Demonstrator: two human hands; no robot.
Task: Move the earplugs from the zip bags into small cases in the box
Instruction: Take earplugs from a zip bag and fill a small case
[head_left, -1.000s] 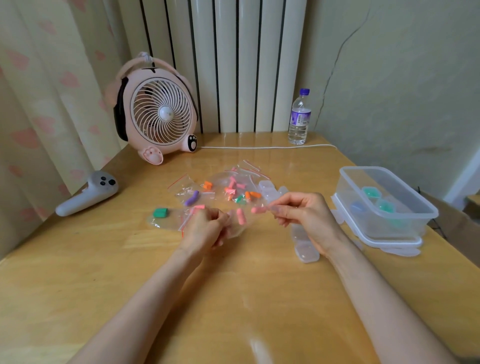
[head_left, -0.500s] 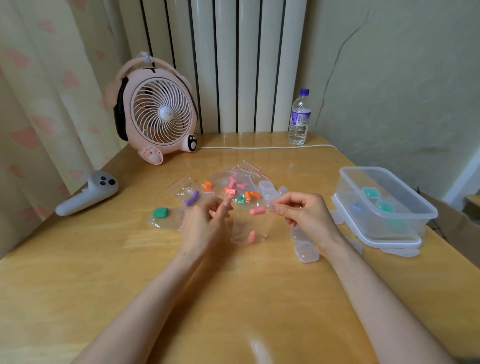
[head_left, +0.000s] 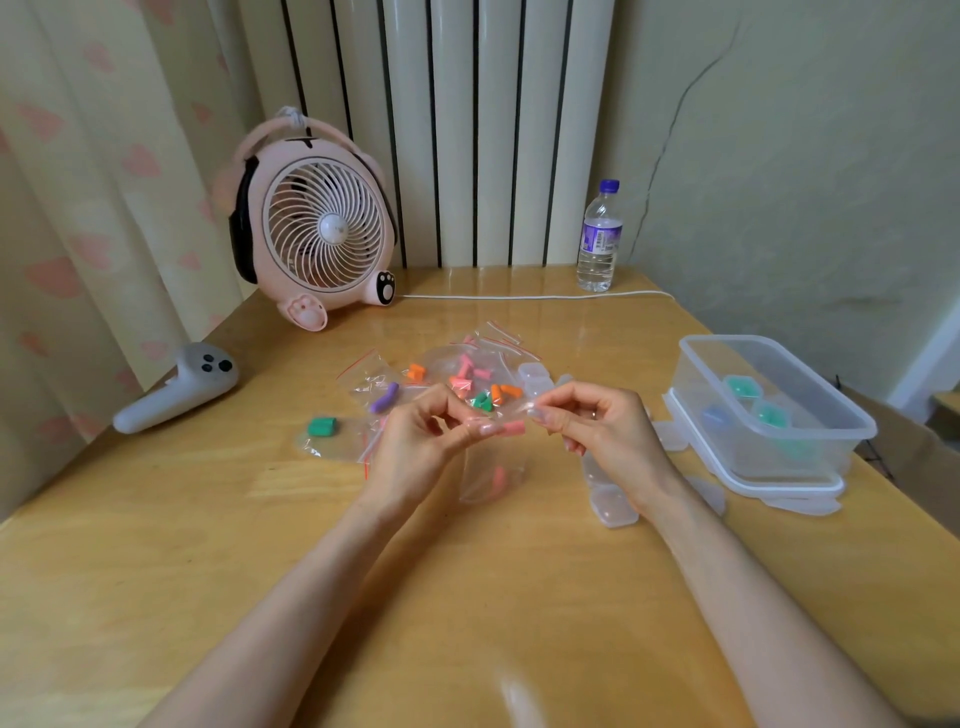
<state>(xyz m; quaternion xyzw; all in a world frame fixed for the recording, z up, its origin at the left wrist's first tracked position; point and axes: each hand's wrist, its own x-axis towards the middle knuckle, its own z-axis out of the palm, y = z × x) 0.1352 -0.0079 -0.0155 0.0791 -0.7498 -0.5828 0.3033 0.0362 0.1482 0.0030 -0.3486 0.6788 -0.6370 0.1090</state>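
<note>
A pink earplug (head_left: 514, 428) is seen at the mouth of the bag (head_left: 491, 475), between both hands. That mouth is pinched by the left hand (head_left: 421, 441) and right hand (head_left: 610, 431), fingers curled.

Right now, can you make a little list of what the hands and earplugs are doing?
Left hand: pinches bag top
Right hand: pinches bag's other side
Pink earplug: between the hands, at bag's mouth
In bag: another pink earplug
Box: on the right, cases inside
Other bags: behind hands, colourful earplugs inside
</note>
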